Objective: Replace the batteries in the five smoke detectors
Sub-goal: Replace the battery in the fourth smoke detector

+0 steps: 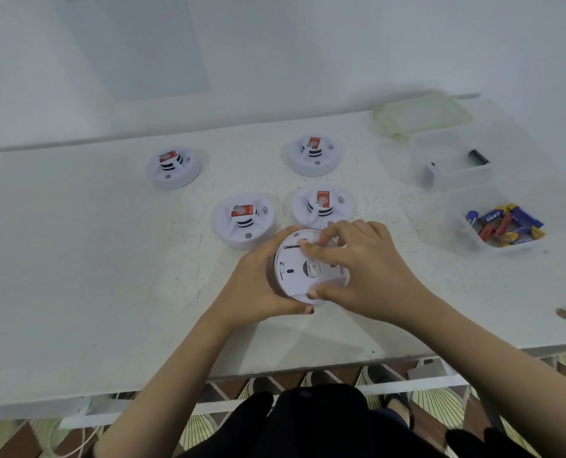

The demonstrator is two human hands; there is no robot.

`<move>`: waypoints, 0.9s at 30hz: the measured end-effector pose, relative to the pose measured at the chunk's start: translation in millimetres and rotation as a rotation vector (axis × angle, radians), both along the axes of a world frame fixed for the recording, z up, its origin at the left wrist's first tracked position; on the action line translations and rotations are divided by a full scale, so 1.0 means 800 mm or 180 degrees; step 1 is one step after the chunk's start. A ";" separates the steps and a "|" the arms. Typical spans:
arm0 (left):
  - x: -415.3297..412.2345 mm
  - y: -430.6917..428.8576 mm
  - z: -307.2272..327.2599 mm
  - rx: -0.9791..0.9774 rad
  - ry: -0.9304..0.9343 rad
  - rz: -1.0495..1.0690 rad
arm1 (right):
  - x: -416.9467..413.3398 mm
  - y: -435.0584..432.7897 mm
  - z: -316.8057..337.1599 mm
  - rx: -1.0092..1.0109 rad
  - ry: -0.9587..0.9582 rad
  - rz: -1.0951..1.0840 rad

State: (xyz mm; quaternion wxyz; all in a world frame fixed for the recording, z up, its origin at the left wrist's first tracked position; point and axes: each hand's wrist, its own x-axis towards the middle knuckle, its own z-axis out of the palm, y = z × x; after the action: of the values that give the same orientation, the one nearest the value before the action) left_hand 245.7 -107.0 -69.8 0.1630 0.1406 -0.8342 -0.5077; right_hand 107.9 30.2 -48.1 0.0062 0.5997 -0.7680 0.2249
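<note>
head view | my left hand [261, 282] cupped the face-down smoke detector [295, 272] by its rim, near the front of the worktop [109, 259] | right hand [364, 276] pinched its back plate, fingertips at the slot, thumb on the lower edge | I judged it best to brace left, twist evenly and not pry

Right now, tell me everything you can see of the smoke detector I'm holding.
The smoke detector is a round white disc, seemingly plastic, with its flat back turned up. The back shows a round printed label at centre, a small dark oval left of it and a thin dark slot near the top. The left hand grips its left rim; the right hand pinches its upper and lower edges. It is low over the table; contact unclear.
</note>
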 end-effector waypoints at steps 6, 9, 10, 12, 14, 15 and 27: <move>-0.001 0.000 0.000 -0.0022 0.0002 -0.0043 | -0.008 0.001 -0.001 0.0046 0.0127 0.0037; -0.002 -0.001 0.000 -0.0033 -0.0025 -0.0117 | -0.011 0.002 -0.001 0.0062 0.0137 0.0080; -0.002 -0.001 0.001 -0.0037 -0.0030 -0.0135 | -0.011 0.002 -0.001 0.0072 0.0106 0.0079; -0.003 -0.001 0.001 -0.0064 -0.0041 -0.0160 | -0.010 0.001 0.000 0.0078 0.0043 0.0046; -0.005 0.000 0.001 -0.0113 -0.0067 -0.0154 | -0.010 0.000 0.001 0.0088 -0.0081 -0.0027; -0.006 0.001 0.001 -0.0134 -0.0082 -0.0130 | -0.010 0.000 0.001 0.0094 -0.0151 -0.0061; -0.004 0.011 -0.002 -0.0100 0.0198 0.0114 | -0.018 0.004 0.001 -0.0247 -0.0081 0.0131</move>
State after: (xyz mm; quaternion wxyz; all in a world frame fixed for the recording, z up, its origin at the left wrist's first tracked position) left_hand 242.2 -98.3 -71.5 0.2002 0.1371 -0.8339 -0.4957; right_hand 93.4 33.6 -47.0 0.0151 0.6117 -0.7462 0.2621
